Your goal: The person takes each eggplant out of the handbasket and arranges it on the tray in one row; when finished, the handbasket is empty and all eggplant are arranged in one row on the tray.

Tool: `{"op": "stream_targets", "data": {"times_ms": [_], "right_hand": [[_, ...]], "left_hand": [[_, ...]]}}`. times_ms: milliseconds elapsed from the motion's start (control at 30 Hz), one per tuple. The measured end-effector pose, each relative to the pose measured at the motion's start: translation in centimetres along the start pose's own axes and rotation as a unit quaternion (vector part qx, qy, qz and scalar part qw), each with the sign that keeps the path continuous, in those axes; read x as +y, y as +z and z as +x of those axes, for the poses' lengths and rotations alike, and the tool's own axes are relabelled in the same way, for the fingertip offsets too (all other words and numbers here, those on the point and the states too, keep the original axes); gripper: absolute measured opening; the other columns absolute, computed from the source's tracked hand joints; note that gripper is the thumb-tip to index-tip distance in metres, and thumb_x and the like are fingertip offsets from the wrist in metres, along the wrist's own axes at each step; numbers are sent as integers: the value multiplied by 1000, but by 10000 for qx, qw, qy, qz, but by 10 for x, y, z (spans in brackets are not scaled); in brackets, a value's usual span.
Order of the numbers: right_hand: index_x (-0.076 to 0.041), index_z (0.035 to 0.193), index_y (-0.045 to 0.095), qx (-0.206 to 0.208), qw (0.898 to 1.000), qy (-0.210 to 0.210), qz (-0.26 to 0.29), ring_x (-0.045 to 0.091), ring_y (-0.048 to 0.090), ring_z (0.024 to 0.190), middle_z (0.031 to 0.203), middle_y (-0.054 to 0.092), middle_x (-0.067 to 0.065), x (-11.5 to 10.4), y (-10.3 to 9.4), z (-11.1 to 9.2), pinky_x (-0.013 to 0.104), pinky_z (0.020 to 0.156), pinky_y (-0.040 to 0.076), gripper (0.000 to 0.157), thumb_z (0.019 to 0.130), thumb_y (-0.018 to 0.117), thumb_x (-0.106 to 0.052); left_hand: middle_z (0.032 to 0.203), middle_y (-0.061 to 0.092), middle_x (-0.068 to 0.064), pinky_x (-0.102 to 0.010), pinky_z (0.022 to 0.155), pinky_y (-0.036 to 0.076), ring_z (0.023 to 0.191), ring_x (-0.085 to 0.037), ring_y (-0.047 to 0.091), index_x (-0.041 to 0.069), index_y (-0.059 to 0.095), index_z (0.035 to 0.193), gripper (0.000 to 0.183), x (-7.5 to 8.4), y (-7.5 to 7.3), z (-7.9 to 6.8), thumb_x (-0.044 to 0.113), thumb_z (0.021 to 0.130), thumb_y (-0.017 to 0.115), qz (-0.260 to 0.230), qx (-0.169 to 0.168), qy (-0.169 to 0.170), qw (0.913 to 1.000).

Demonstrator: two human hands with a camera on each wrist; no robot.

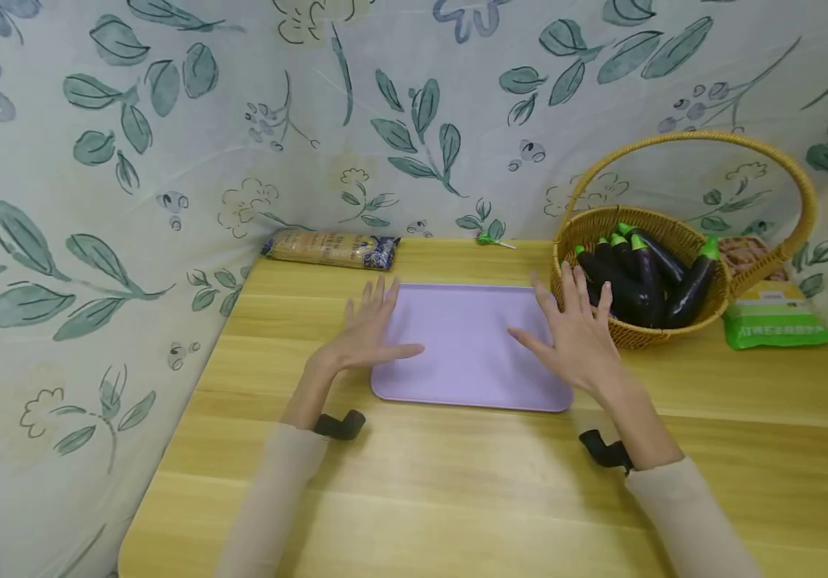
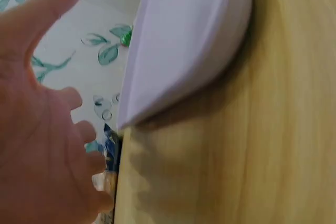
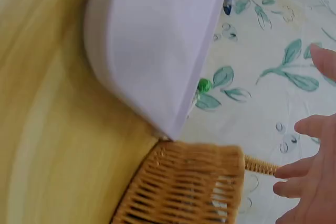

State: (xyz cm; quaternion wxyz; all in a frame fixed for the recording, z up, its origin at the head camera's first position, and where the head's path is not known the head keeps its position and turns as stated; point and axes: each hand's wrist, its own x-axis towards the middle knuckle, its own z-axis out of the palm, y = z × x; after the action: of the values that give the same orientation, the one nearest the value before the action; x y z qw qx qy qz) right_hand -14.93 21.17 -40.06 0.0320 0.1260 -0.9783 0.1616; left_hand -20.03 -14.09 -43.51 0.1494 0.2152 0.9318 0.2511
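Head view: on the table [image 1: 450, 482], the purple tray [image 1: 467, 345] is flanked, long axis stretched from left hand [image 1: 366, 337] to right hand [image 1: 578, 339], neither plainly nearer; fingers spread, nothing gripped. Left wrist: one end is shown, untouched. Right wrist: the other, untouched, basket [image 3: 184, 182] alongside.

Wall covering [image 1: 457, 209], pale ground — printed with blue-green leaf sprays, outlined blossoms and small bluish berries, lightly creased, running behind and along the left of the table [image 1: 457, 498]. Table top in yellow-toned wood grain — near left corner rounded. Light soft and diffuse, a faint sheen on the wood.
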Motion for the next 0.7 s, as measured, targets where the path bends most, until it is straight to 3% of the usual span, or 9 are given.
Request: {"op": "stream_targets", "data": {"times_ms": [133,267,433,567,700], "right_hand": [[-18,168,7,88,9997,176,135,47,-17,159,172,-15,26,16,-13,-2,77,118,-21,90,102,47,-64],[-19,168,7,169,9991,304,230,52,-13,158,171,-13,28,35,-25,-3,78,118,-18,87,104,46,-62],[-17,167,20,491,9965,530,421,59,7,155,169,6,35,61,-35,-3,82,119,-3,81,103,59,-47],[-14,164,31,827,9916,803,591,66,24,144,162,25,38,74,-35,-3,86,111,14,73,103,65,-35],[-11,161,37,1063,9870,994,687,68,29,135,154,35,40,81,-32,-2,85,107,19,68,102,67,-27]], "left_hand": [[171,-24,-18,-70,124,-14,159,-40,-22,15,-15,166,138,-23,-6,-6,60,78,82,-497,-676,100,9964],[170,-25,-20,-67,125,-15,158,-40,-25,12,-18,164,150,-37,-7,-7,51,70,93,-647,-1086,188,9918],[170,-29,-16,-63,127,-16,157,-36,-28,14,-23,163,164,-44,-5,-8,51,60,99,-611,-1279,116,9898],[170,-30,-14,-61,128,-16,157,-34,-28,15,-23,163,167,-46,-3,-9,50,56,101,-525,-1314,74,9899],[169,-29,-17,-59,128,-15,157,-36,-27,10,-22,163,166,-46,-1,-8,50,57,100,-279,-1314,170,9908]]}}
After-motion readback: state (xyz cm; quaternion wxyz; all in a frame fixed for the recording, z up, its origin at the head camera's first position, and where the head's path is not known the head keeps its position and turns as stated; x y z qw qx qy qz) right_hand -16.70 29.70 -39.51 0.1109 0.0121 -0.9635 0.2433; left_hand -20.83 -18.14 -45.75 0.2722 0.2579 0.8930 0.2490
